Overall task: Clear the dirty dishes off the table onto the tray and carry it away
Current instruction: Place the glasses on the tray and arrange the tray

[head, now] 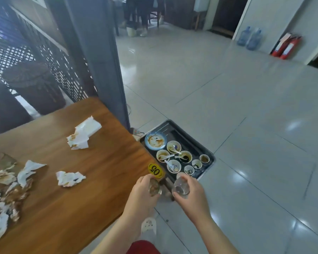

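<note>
A black tray [188, 139] lies beyond the table's right corner, low near the floor. It holds a blue-rimmed plate [155, 140], several stained small bowls with white spoons [173, 147] and three small cups [204, 158]. My left hand [145, 191] grips a clear glass [154, 187] with brownish residue over the table corner. My right hand [190, 189] holds a second clear glass [181, 187] just short of the tray's near edge.
The wooden table [77, 180] carries crumpled stained napkins [82, 133] and a yellow "05" sticker [155, 171]. A grey pillar [99, 61] and lattice screen stand behind it. Tiled floor spreads to the right, with water bottles [249, 38] and red fire extinguishers [286, 46] by the far wall.
</note>
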Demonstrator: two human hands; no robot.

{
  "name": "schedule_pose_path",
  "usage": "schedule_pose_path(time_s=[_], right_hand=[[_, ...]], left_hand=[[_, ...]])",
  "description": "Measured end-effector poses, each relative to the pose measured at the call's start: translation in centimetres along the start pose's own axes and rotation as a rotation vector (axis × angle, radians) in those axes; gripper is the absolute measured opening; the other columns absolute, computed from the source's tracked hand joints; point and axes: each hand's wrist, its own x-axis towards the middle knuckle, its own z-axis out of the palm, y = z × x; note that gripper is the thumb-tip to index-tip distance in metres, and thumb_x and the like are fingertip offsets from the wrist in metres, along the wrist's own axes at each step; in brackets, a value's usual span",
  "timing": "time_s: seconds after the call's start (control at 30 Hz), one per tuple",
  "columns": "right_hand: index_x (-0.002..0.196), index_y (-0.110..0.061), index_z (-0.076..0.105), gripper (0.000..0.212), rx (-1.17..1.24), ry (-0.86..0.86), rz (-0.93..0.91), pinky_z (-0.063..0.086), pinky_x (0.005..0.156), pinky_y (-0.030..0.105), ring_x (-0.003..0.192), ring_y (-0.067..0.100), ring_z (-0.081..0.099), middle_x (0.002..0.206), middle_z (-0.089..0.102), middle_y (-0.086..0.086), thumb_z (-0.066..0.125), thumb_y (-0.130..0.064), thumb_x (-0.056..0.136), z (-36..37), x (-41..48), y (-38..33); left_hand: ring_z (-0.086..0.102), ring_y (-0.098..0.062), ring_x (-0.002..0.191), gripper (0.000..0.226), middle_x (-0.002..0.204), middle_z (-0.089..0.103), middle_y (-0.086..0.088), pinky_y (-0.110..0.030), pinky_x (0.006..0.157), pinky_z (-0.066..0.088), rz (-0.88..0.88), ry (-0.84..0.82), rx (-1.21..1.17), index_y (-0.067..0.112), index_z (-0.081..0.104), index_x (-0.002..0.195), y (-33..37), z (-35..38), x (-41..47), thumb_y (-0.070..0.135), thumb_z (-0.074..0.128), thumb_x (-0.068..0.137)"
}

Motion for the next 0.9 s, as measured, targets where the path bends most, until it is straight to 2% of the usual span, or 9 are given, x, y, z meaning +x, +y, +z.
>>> schedule_pose_path(time_s=[0.1,0.2,0.4,0.53,0.7,0.8,0.9], right_hand=[[0.121,-0.024,0.057,0.052,-0.004,0.022,0.044,0.048,0.091,0.031,0.104,0.011,0.052,0.109,0.056,-0.011,0.076,-0.026,0.073,-0.9,1.7,1.6],[0.124,-0.026,0.055,0.054,-0.008,0.020,0.072,0.049,0.092,0.030,0.106,0.011,0.051,0.112,0.055,-0.012,0.075,-0.029,0.073,-1.7,4.9,2.6],[0.127,-0.025,0.053,0.057,-0.039,0.006,0.092,0.043,0.092,0.021,0.109,0.008,0.047,0.117,0.052,-0.010,0.078,-0.028,0.076,-3.2,13.0,3.6],[0.121,-0.032,0.053,0.056,0.003,-0.005,0.088,0.050,0.093,0.033,0.111,0.011,0.050,0.113,0.052,-0.014,0.081,-0.023,0.073,-3.2,18.2,3.8],[0.123,-0.035,0.053,0.056,0.010,-0.074,0.119,0.050,0.093,0.033,0.114,0.011,0.049,0.120,0.051,-0.014,0.080,-0.028,0.075,-1.1,23.7,4.8],[0.126,-0.035,0.051,0.055,-0.003,-0.130,0.117,0.045,0.089,0.026,0.113,0.010,0.047,0.120,0.051,-0.013,0.078,-0.032,0.077,0.2,27.5,5.3],[0.127,-0.037,0.049,0.054,-0.008,-0.189,0.106,0.046,0.091,0.031,0.114,0.008,0.045,0.120,0.050,-0.015,0.074,-0.035,0.079,1.5,31.5,6.2]], left_hand=[[0.046,-0.005,0.101,0.053,0.126,0.049,0.008,0.001,0.071,0.036,0.005,-0.046,0.007,0.023,0.050,0.131,1.3,1.3,2.7,0.018,0.072,0.083],[0.050,-0.007,0.108,0.056,0.128,0.051,0.009,0.000,0.070,0.037,0.000,-0.073,0.017,0.026,0.048,0.132,2.2,2.2,6.2,0.021,0.073,0.083],[0.051,-0.007,0.109,0.055,0.127,0.053,0.008,-0.008,0.082,0.036,0.025,-0.043,0.000,0.026,0.048,0.132,3.5,2.8,14.0,0.024,0.072,0.083],[0.052,-0.006,0.108,0.053,0.119,0.054,0.011,-0.017,0.090,0.045,0.007,-0.031,-0.011,0.028,0.050,0.128,3.6,2.5,18.8,0.028,0.074,0.080],[0.049,-0.003,0.106,0.051,0.114,0.046,0.017,-0.005,0.080,0.036,-0.064,0.000,-0.039,0.030,0.050,0.125,3.2,2.5,24.1,0.028,0.075,0.080],[0.044,-0.002,0.109,0.053,0.119,0.038,0.015,-0.002,0.085,0.034,-0.109,0.030,-0.056,0.028,0.050,0.128,2.7,3.5,27.6,0.028,0.075,0.081],[0.047,-0.006,0.111,0.054,0.118,0.036,0.011,-0.016,0.096,0.042,-0.180,0.052,-0.072,0.026,0.051,0.129,2.2,5.1,31.2,0.028,0.075,0.080]])
